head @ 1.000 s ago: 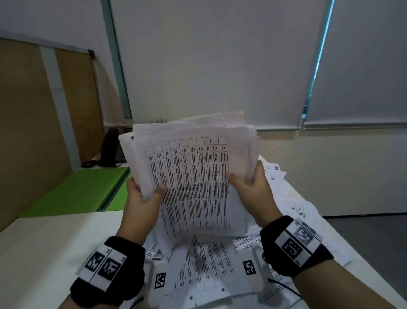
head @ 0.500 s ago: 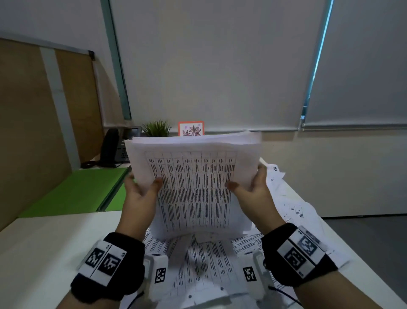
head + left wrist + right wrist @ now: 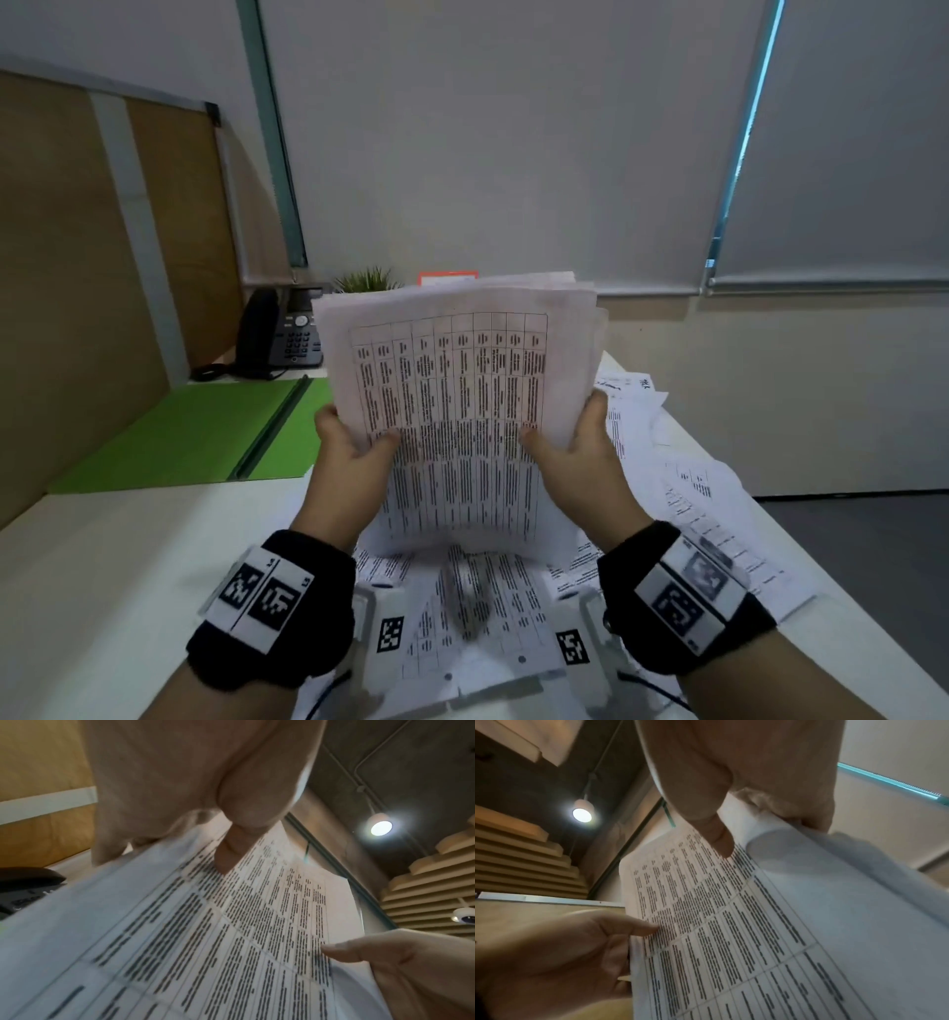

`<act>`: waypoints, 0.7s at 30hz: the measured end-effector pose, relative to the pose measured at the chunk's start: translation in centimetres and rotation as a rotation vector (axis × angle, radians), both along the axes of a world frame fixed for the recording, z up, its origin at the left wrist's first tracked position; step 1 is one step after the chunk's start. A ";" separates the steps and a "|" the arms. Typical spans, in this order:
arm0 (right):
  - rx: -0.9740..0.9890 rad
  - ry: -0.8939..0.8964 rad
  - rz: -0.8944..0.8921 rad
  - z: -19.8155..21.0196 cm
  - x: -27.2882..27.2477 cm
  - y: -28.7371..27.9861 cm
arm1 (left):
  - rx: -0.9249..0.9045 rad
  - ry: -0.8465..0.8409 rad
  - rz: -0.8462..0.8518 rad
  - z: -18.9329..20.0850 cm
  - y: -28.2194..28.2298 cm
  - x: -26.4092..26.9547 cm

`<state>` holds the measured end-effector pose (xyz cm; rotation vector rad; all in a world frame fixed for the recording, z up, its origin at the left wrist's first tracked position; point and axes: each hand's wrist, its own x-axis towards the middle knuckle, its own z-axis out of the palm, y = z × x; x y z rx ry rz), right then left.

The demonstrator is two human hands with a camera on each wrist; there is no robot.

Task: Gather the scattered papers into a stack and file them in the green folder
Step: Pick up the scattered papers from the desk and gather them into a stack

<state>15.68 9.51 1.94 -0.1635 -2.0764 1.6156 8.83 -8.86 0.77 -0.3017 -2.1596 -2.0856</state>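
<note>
1. Head view: both hands are holding the stack (image 3: 457,411) upright above the bench (image 3: 102,565), left hand (image 3: 349,462) on its left edge, right hand (image 3: 580,457) on its right edge.
2. Compared with a second ago, the sheets are sitting squarer: the fanned top corners are now drawing into one fairly even edge, and the stack is standing lower, so the plant (image 3: 364,281) and an orange card (image 3: 447,276) behind it are showing again.
3. Left wrist view: the left thumb (image 3: 231,850) is pressing on the printed face, with the other left fingers hidden behind the sheets; the hand is clamped on the stack.
4. Right wrist view: the right thumb (image 3: 718,837) is likewise pinching the printed face against fingers behind the paper.
5. The bottom edge is hanging just above loose papers (image 3: 462,606) still lying on the bench; whether it is touching them cannot be told.
6. More loose sheets (image 3: 688,478) are lying to the right, so gathering is judged unfinished.
7. The green folder (image 3: 205,431) is lying open at the far left, apart from the stack; filing is not yet begun.
</note>
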 end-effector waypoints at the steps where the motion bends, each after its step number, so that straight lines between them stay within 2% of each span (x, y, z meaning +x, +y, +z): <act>1: 0.012 -0.043 0.004 -0.5 0.0 0.0 | -0.045 -0.017 -0.020 -0.5 -0.1 -0.1; 3: 0.031 -0.076 -0.004 -0.7 -0.2 0.1 | -0.120 -0.012 -0.024 -1.0 -0.3 -0.4; 8: 0.053 -0.107 -0.006 -0.6 -0.6 0.4 | -0.107 -0.022 0.007 -1.1 -0.9 -0.7; 11: 0.110 -0.181 0.011 -1.3 -0.7 0.4 | -0.196 -0.066 -0.017 -2.0 -1.0 -0.6; 14: 0.104 -0.233 0.033 -0.9 -1.1 0.4 | -0.207 -0.035 -0.014 -2.0 -1.2 -0.8; 18: 0.152 -0.281 0.079 0.2 -2.0 0.2 | -0.188 0.033 0.106 -0.9 -2.6 -1.1; 21: 0.235 -0.375 0.111 -0.2 -3.0 0.2 | -0.086 0.077 0.226 -0.5 -4.9 -1.9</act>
